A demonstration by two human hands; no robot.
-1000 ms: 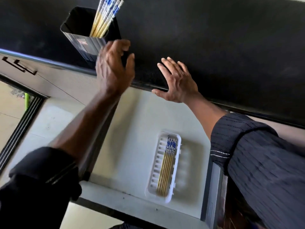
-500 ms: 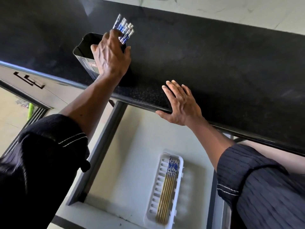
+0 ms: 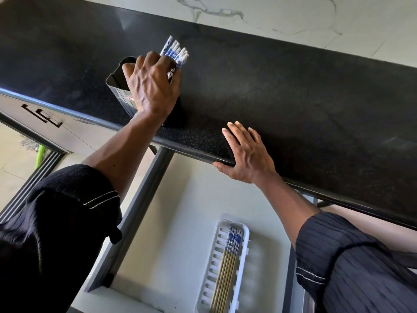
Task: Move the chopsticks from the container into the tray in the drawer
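A dark metal container (image 3: 117,83) stands on the black countertop (image 3: 282,91) near its front edge. My left hand (image 3: 153,86) reaches over its mouth and grips a bunch of chopsticks (image 3: 174,53) with blue-and-white tops that poke out above my fingers. My right hand (image 3: 246,154) rests flat on the counter's front edge, fingers straight, thumb under the lip. Below, in the open drawer (image 3: 187,211), a white slotted tray (image 3: 216,265) holds several chopsticks (image 3: 228,263) lying lengthwise.
The drawer's grey side rail (image 3: 140,211) runs along its left. A neighbouring cabinet front with a dark handle (image 3: 42,115) lies at the left. A marble-patterned wall (image 3: 293,16) rises behind the counter.
My left hand went from hovering beside the container to closing round the chopsticks in it. My right hand stays on the counter edge. The view has shifted downward.
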